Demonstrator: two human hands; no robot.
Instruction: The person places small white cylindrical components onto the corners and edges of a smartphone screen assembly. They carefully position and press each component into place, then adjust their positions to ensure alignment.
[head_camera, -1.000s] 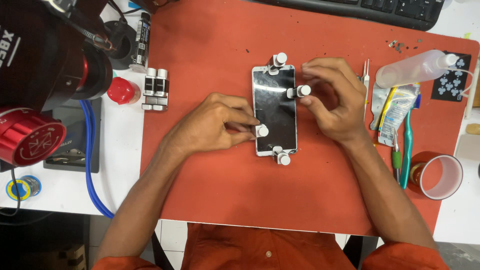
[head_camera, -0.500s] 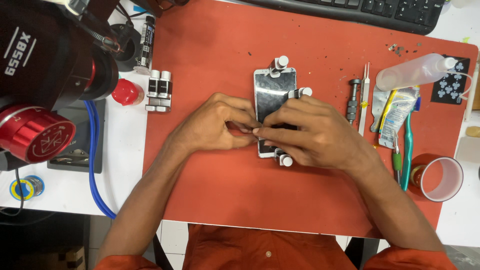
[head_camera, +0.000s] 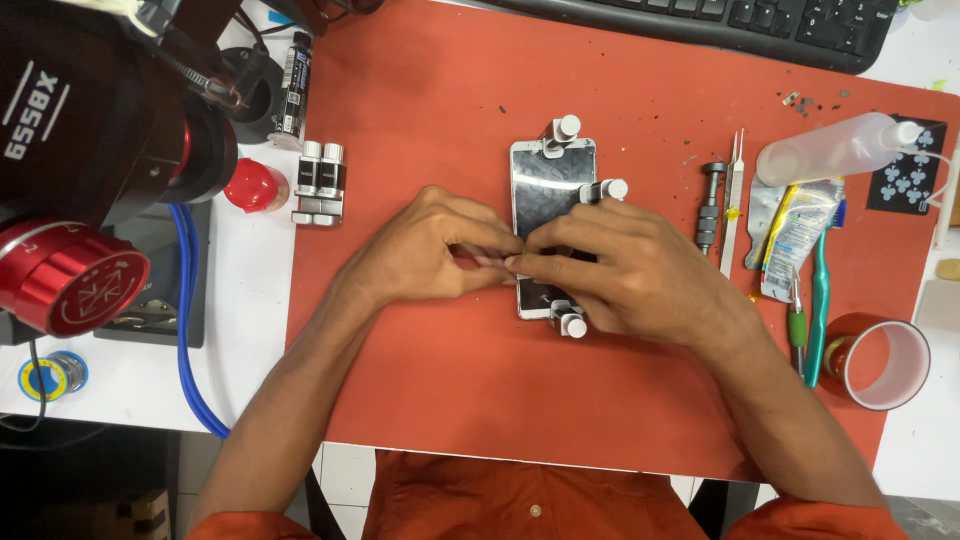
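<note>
The phone lies flat in the middle of the red mat on the table, w/ small metal clamps on its edges, likely to press it tight. Both hands meet over its lower half. Left hand & right hand have fingers nearly closed, tips pinched together on the phone's left edge at something small; can't tell what. Tweezers and a toothbrush lie near the right edge.

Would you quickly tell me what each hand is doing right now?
Left hand: fingers pinched at the phone's left edge.
Right hand: fingers pinched there too, resting over the phone.
</note>
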